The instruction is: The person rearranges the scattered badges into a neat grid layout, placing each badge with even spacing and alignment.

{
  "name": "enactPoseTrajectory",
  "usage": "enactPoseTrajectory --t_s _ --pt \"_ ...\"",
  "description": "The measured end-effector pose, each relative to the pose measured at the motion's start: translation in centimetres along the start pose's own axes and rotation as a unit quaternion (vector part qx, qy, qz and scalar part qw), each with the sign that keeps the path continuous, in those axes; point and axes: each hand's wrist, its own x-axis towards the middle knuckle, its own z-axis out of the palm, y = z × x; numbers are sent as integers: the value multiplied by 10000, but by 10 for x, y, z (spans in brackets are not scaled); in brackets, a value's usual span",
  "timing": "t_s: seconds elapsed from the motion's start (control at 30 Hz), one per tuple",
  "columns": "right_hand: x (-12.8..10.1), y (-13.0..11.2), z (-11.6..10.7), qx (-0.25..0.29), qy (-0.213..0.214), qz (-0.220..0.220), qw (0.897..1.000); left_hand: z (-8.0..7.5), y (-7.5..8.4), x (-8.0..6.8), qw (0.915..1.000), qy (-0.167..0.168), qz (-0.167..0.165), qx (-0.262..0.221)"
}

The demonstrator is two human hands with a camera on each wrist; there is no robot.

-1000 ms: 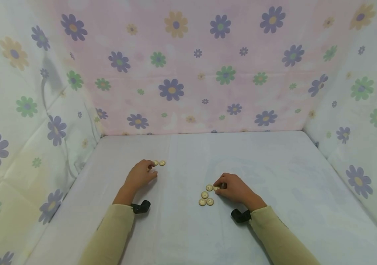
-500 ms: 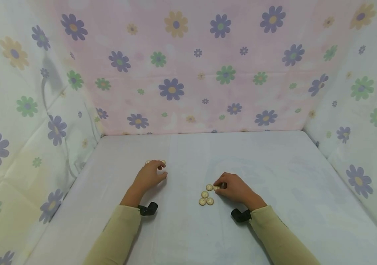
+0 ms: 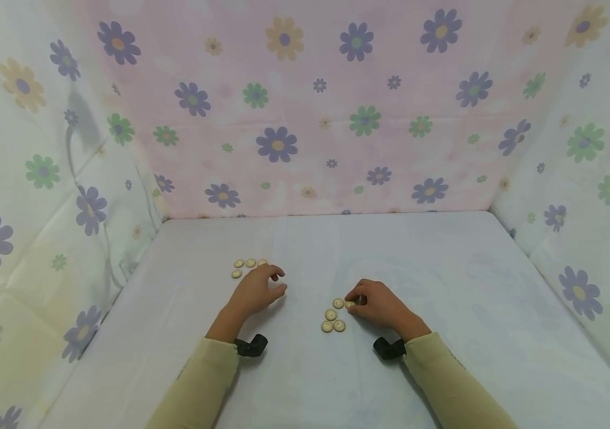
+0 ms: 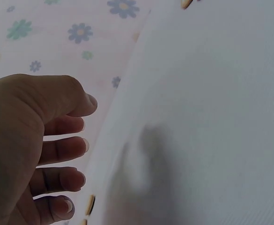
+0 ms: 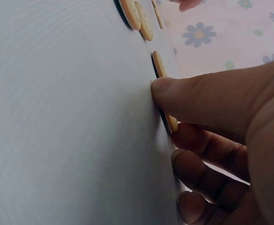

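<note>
White cloth-covered table (image 3: 444, 286) is sitting mid-frame inside flowered fabric walls (image 3: 310, 107), left hand (image 3: 255, 292) hovering loosely curled, empty, right hand (image 3: 377, 305) pinching a button (image 3: 350, 304).

White table (image 3: 444, 298) with two clusters of wooden buttons (image 3: 333, 320).

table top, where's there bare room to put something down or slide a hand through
The table is bare from the right hand across to the right wall, and along the back wall. A bare lane runs between the left hand and the right. It is crowded at the left button group and the buttons by the right hand.
</note>
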Motion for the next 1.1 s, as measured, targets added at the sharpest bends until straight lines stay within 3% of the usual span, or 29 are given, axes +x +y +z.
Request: enactPoseTrajectory --t_s 0.5,0.83,1.1 --pt "2 0 0 -18 -63 49 10000 7 28 -8 9989 -237 402 9" --pt "1 -2 0 6 -56 120 9999 18 43 -15 9949 -415 914 -20" --pt "1 -1 -1 34 -53 58 10000 26 55 -20 9911 -758 1086 112"
